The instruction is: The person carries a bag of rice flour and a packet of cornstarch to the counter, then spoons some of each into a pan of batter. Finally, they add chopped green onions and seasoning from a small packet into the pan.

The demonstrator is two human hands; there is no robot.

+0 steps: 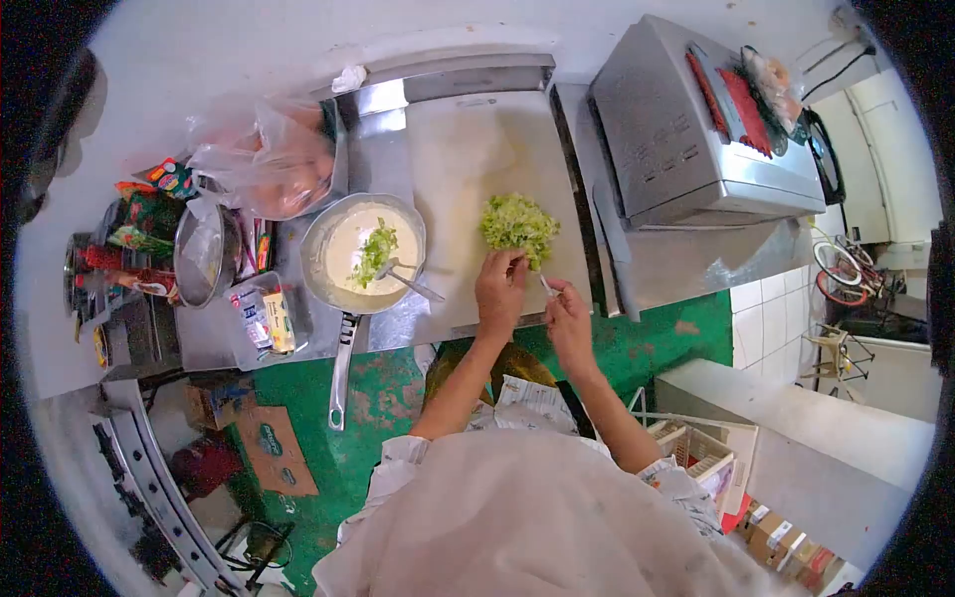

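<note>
A pile of chopped light-green vegetable [519, 225] lies on the white cutting board [453, 149]. My left hand [500, 294] is at the pile's near edge, fingers curled in; what they hold is hidden. Just right of it, my right hand [569, 323] grips a small knife [546, 286], its blade pointing toward the pile and mostly hard to see. Left of the board stands a long-handled pan [311, 261] of creamy white mixture [343, 244]. Chopped greens [374, 255] rest on the mixture, and a fork-like utensil [416, 286] leans across the pan's right rim.
A metal pot [207, 261], a plastic tub with packets [267, 316] and a clear bag of reddish-brown items [274, 164] crowd the left counter. On the right, a metal oven-like appliance [696, 134] carries a red-handled item. The pan handle [341, 373] overhangs the counter's front edge.
</note>
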